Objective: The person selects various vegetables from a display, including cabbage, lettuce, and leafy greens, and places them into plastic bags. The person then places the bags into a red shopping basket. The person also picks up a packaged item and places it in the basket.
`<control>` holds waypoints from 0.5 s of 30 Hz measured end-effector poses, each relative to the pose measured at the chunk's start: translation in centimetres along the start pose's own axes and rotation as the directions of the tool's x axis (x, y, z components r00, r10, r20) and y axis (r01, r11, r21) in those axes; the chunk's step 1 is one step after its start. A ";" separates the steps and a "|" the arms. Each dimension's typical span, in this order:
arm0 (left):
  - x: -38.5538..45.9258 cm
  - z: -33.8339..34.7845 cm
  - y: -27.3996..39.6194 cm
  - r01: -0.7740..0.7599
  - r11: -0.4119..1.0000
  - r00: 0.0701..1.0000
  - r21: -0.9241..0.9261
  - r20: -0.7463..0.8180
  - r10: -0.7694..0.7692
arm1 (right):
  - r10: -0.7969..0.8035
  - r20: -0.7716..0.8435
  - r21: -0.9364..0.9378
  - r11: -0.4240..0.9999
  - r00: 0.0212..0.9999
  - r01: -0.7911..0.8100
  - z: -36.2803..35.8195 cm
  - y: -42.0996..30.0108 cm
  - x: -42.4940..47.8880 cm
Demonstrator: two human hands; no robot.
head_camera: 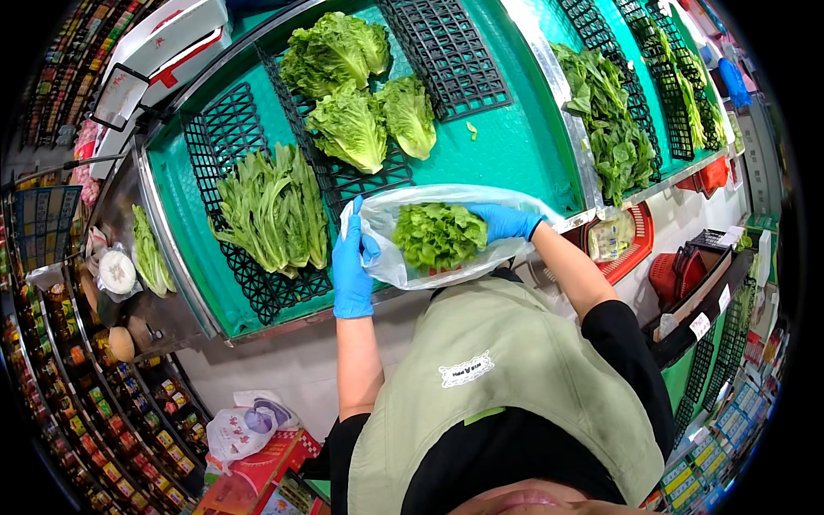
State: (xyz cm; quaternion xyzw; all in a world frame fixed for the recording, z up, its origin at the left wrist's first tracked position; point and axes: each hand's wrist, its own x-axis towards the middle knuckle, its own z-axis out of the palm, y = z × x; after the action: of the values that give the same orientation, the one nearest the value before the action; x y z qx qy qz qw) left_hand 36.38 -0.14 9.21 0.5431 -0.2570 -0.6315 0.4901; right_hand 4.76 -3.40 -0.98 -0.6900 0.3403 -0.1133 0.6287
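My left hand, in a blue glove, grips the left edge of a clear plastic bag between thumb and fingers. The bag is spread wide in front of my apron. Inside its mouth lies a head of green leafy lettuce. My right hand, gloved in blue too, is at the lettuce's right side and holds its base; the fingertips are partly hidden. Just beyond the bag, several romaine lettuce heads lie on the green display counter. A pile of long-leaf lettuce lies to the left of the bag.
Black plastic grid dividers stand on the counter, which has a metal rim. Dark leafy greens fill a section at the right. Red baskets are below. White foam boxes stand at the upper left, a red carton at the lower left.
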 end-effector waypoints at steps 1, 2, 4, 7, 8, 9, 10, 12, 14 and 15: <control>-0.4 -0.4 0.3 0.038 0.999 0.999 0.017 0.028 -0.039 | 0.085 -0.004 -0.135 0.987 0.996 -0.084 -0.7 1.3 -0.3; -0.6 -0.5 0.3 0.055 0.998 0.998 -0.033 0.008 -0.055 | 0.329 -0.015 -0.241 0.915 0.944 -0.323 -1.6 1.0 -0.3; -0.8 -0.7 0.3 0.047 0.999 0.998 0.012 0.039 -0.047 | 0.378 -0.077 -0.403 0.834 0.923 -0.375 -2.6 5.1 -1.3; -1.0 -0.5 -0.5 0.085 0.996 0.996 -0.001 0.017 -0.085 | 0.501 -0.141 -0.711 0.549 0.854 -0.439 -2.1 3.5 -0.5; -1.1 -0.5 -0.8 0.092 0.996 0.996 -0.003 0.015 -0.092 | 0.557 -0.179 -0.787 0.414 0.811 -0.458 -1.8 1.5 0.4; -1.2 -0.7 -1.2 0.103 0.995 0.995 -0.005 0.011 -0.103 | 0.507 -0.087 -0.689 0.591 0.857 -0.420 -2.3 -2.1 1.3; -1.3 -1.3 -1.9 0.013 0.991 0.999 0.133 0.034 -0.018 | 0.440 -0.008 -0.558 0.743 0.898 -0.370 -3.1 -7.0 2.1; -1.5 -1.1 -1.5 0.061 0.995 0.998 0.084 0.024 -0.064 | 0.300 -0.133 -0.420 0.847 0.945 -0.328 -3.1 -10.5 5.1; -1.4 -1.3 -1.5 0.102 0.993 0.995 0.050 0.011 -0.103 | 0.121 -0.490 -0.428 0.829 0.863 -0.360 -4.1 -11.2 9.6; -1.5 -1.4 -1.5 0.112 0.993 0.994 0.045 0.014 -0.113 | 0.009 -0.648 -0.417 0.833 0.761 -0.365 -4.5 -11.0 12.0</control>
State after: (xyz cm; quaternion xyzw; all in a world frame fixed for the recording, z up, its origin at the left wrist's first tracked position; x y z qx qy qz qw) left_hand 37.10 2.05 8.19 0.5624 -0.2440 -0.6565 0.4395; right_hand 14.59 -14.56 7.00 -0.7171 0.6153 -0.1720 0.2785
